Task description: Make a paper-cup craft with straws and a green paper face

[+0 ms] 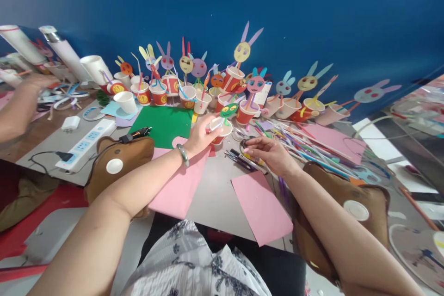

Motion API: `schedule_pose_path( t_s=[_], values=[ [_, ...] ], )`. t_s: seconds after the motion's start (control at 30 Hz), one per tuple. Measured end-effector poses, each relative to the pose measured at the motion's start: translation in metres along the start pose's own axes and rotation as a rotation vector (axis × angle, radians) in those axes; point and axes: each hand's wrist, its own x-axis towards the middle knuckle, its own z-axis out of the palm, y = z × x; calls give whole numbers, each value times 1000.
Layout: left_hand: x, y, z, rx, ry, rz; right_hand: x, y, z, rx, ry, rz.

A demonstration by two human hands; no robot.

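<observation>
My left hand (pixel 201 135) is closed around a small paper cup (pixel 220 127) with a red band, topped by a green paper face (pixel 229 110) on a stick. A pale bangle sits on that wrist. My right hand (pixel 268 151) rests palm down, fingers curled, on a pile of coloured straws and pens (pixel 243 159) just right of the cup. What the fingers pinch is hidden. Two pink paper sheets (pixel 261 206) lie on the grey table (pixel 215 199) below both hands.
A row of cup rabbits with paper ears (pixel 243 51) lines the blue wall. A green sheet (pixel 163 122), a glue gun (pixel 137 134), a power strip (pixel 86 141) and two brown plush cushions (pixel 118 162) lie nearby. Another person's arm (pixel 17 106) reaches in at far left.
</observation>
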Motion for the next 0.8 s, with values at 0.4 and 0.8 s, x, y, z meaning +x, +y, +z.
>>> schedule_pose_path(
  t_s=[0.4, 0.8],
  values=[
    [-3, -3, 1, -22, 52, -78, 0, 5, 1, -102, 23, -63],
    [2, -12, 7, -103, 28, -287, 1, 5, 4, -161, 0, -64]
  ],
)
